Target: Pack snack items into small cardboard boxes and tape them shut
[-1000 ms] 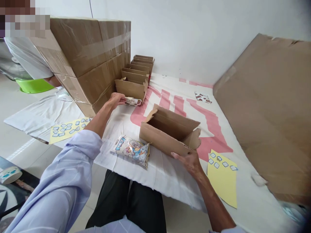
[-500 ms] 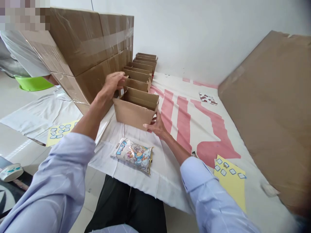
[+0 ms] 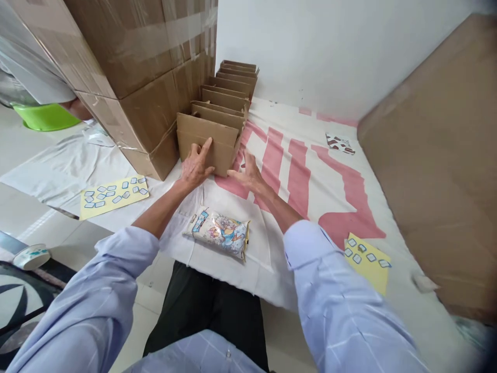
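Note:
The nearest open cardboard box (image 3: 221, 150) stands at the front of a row of similar open boxes (image 3: 227, 96). Against its front face, my left hand (image 3: 196, 165) rests with the fingers spread. My right hand (image 3: 248, 171) is at the box's lower right corner, thumb and fingers apart; whether it touches the cardboard is hard to tell. Neither hand grips anything. Closer to me, a printed, puffed plastic packet (image 3: 219, 232) lies flat on the white cloth (image 3: 267, 280).
Taped cartons (image 3: 151, 103) are stacked on the left, and a large cardboard sheet (image 3: 435, 155) leans at right. Yellow sticker sheets lie left (image 3: 112, 196) and right (image 3: 368, 261). A small patterned packet (image 3: 340, 143) is near the wall. Another person's hand (image 3: 77, 109) shows beside a green basin (image 3: 46, 118).
The front box has moved away from me, up against the row. My left hand has come down from its left rim to the front face. My right hand stays near the lower right corner.

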A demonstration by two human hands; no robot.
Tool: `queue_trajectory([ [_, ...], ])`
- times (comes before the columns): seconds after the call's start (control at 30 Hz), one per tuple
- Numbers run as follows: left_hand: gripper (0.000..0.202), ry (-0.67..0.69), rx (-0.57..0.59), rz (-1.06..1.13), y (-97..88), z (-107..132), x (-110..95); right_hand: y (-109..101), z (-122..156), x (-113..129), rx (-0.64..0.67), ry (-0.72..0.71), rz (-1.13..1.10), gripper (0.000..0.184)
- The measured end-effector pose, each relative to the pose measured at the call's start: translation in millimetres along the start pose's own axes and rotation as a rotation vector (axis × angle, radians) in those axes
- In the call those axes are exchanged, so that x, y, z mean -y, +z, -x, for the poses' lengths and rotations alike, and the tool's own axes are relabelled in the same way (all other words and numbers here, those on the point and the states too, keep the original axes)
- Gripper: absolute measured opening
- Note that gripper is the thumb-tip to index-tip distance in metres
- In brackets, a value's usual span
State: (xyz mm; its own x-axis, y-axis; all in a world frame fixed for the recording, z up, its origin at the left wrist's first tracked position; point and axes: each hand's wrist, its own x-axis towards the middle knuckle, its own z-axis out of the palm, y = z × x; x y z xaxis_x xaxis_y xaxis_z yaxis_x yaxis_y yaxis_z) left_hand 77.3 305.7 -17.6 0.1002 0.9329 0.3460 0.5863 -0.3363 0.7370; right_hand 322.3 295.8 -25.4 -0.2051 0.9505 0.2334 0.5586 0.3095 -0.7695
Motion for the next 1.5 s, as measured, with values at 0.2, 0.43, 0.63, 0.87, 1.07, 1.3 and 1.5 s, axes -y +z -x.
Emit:
queue_trajectory([
  [0.2,0.102,-0.035,-0.053,-0.035,18.6,8,-1,-39,119,29,0.322,0.145,0.025,0.077],
  [0.43,0.092,-0.063,-0.058,0.066,-3.8,41,-9,-21,170,32,0.311,0.327,0.085,0.042],
  [0.63,0.064,-0.038,0.29,0.159,-31.2,92,-22,3,180,29,0.251,0.477,-0.285,0.037],
  [0.87,0.073,0.028,0.61,0.012,-42.0,133,-23,34,157,22,-0.017,0.274,-0.35,0.033],
  [1.07,0.04,0.162,0.405,-0.589,-55.2,88,-29,58,89,25,-0.199,0.051,-0.236,0.021],
  [1.3,0.05,-0.037,-0.015,-0.625,-42.0,81,-34,69,34,5,-0.383,-0.075,-0.072,0.046],
  [1.5,0.056,-0.247,0.022,-0.416,6.9,77,-29,70,76,-22,-0.367,-0.125,0.033,0.047],
])
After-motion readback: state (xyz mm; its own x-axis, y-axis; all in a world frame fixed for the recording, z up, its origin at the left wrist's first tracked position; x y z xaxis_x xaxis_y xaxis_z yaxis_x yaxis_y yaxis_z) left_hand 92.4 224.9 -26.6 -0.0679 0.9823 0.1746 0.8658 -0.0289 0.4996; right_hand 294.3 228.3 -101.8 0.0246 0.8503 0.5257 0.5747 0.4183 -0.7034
